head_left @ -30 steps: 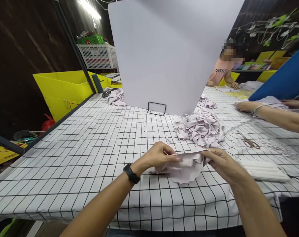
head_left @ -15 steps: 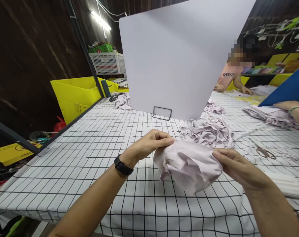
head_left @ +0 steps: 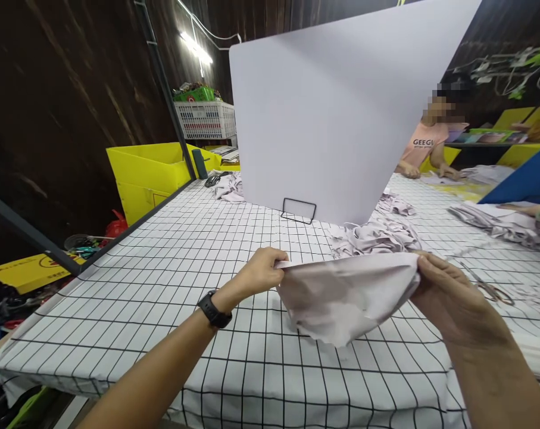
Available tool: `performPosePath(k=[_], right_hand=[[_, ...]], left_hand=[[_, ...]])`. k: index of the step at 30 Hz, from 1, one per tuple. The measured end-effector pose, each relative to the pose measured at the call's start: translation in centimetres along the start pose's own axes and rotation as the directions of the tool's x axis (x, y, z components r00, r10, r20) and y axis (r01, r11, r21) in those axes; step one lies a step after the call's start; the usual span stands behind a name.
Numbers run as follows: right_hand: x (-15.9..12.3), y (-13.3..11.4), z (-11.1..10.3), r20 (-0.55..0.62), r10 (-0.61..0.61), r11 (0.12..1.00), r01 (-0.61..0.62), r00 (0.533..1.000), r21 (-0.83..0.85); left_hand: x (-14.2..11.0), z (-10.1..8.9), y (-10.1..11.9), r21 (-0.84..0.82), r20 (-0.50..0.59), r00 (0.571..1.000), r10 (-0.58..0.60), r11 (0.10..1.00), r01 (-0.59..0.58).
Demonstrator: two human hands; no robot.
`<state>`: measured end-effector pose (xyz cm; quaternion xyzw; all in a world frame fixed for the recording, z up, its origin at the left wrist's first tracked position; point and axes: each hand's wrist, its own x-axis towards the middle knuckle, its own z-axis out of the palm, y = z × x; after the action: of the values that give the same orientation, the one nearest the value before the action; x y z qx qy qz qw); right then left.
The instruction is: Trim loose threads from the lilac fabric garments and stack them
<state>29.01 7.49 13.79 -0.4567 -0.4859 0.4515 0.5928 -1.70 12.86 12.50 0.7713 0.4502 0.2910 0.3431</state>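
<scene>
**Pale cloth stretched between two hands above the checked tabletop**

The pale cloth [head_left: 341, 301] is in the middle of the near part of the view, with its upper edge drawn nearly straight and the rest hanging down to an uneven lower edge. Whether this lower edge touches the tabletop [head_left: 162, 268], I cannot tell. At the cloth's nine o'clock, the left hand [head_left: 265, 269] is closed and pinches the upper left corner. At three o'clock, the right hand [head_left: 448, 289] grips the other corner between thumb and fingers.

In my judgement, a corner could slip out if one pinch is too weak, and too strong a pull could stretch the thin fabric out of shape. The folds could also hide a crease or a second layer.

At one o'clock, just behind the cloth, lies a crumpled pile [head_left: 379, 235]; if the cloth is lowered forward, it could mix with it. At three o'clock, beyond the right hand, scissors [head_left: 493, 292] lie near the wrist; a wide swing of this arm could perhaps knock them. The large white panel [head_left: 336, 125] stands at twelve o'clock, and a co-worker in a pink shirt [head_left: 425, 146] sits farther, at one o'clock.
</scene>
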Motion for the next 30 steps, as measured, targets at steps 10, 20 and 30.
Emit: performPosePath(k=[10, 20, 30], right_hand=[[0.5, -0.7, -1.0, -0.155, 0.020, 1.000, -0.018, 0.988, 0.015], [2.6, 5.5, 0.1, -0.041, 0.161, 0.920, -0.165, 0.986, -0.357], [-1.7, 9.1, 0.6, 0.126, 0.032, 0.690, 0.069, 0.992, -0.721]], left_hand=[[-0.6, -4.5, -0.1, -0.633, 0.233, 0.969, -0.085, 0.743, 0.217], [1.7, -3.9, -2.0, -0.270, -0.231, 0.922, -0.312, 0.931, 0.247], [-5.1, 8.2, -2.1, 0.206, 0.174, 0.981, 0.081, 0.972, -0.117]])
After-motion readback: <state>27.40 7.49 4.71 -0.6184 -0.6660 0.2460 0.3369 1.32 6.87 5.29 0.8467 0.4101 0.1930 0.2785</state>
